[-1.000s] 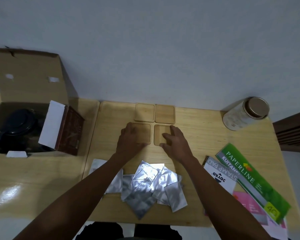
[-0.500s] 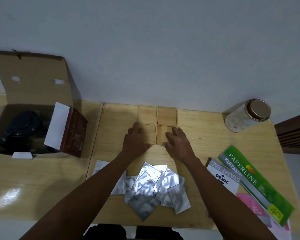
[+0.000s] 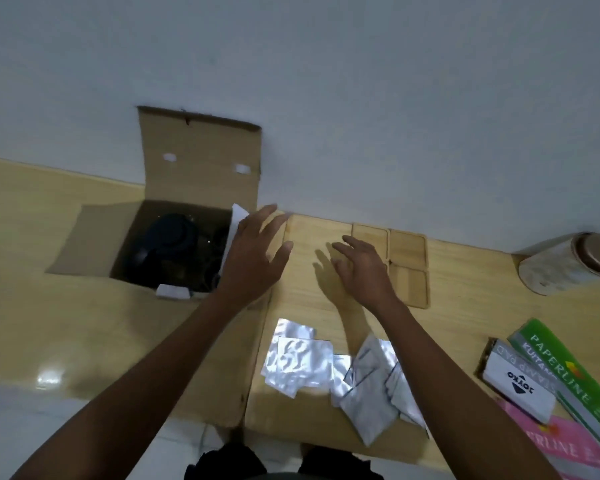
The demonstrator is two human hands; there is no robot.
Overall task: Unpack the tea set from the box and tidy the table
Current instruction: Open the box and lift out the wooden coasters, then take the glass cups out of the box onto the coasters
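An open cardboard box [image 3: 201, 161] stands at the back left with its flap up. A black teapot [image 3: 167, 244] sits inside it. Square wooden coasters [image 3: 407, 265] lie together on the wooden tray [image 3: 309, 230] near the wall. My left hand [image 3: 253, 258] hovers open, fingers spread, over the box's right edge and a white card. My right hand [image 3: 361, 268] is open above the tray, just left of the coasters, holding nothing. Several silver foil packets [image 3: 326, 365] lie scattered at the tray's near end.
A cylindrical tin [image 3: 565, 268] lies on its side at the right. A stamp pad box [image 3: 520, 382], a green Paperline pack [image 3: 565, 375] and a pink pack [image 3: 561, 445] lie at the near right. The wall runs directly behind the table.
Both hands have lifted off the coasters and moved left; my left hand now reaches over the box's edge. The camera view has swung left.
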